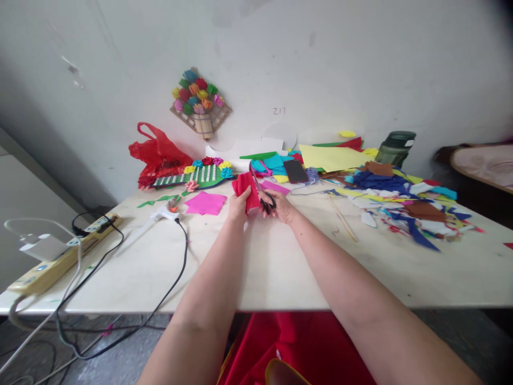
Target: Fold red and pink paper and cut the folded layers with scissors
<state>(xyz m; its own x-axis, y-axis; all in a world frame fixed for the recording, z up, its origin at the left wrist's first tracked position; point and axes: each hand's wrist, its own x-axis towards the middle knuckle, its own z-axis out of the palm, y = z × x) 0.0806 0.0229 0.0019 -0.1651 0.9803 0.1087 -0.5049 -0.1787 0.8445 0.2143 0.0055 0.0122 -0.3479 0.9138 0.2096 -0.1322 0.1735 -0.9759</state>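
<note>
Near the middle of the white table (280,256), my left hand (239,203) is closed on a folded piece of red material (251,197). My right hand (280,205) grips a pair of scissors with black handles (267,203). The scissors' blades point up and away, along the right edge of the red piece; whether they are apart I cannot tell. A pink sheet (206,203) lies left of my left hand, and another pink sheet (274,187) lies just beyond the scissors. A pink flower (192,185) is at the back left.
A white glue gun (166,211) and its black cable lie left, near a power strip (60,262). At the back are a red bag (160,152), flower decoration (202,174) and phone (295,171). Right are a stick (342,218), coloured scraps (420,211) and a green bottle (395,149).
</note>
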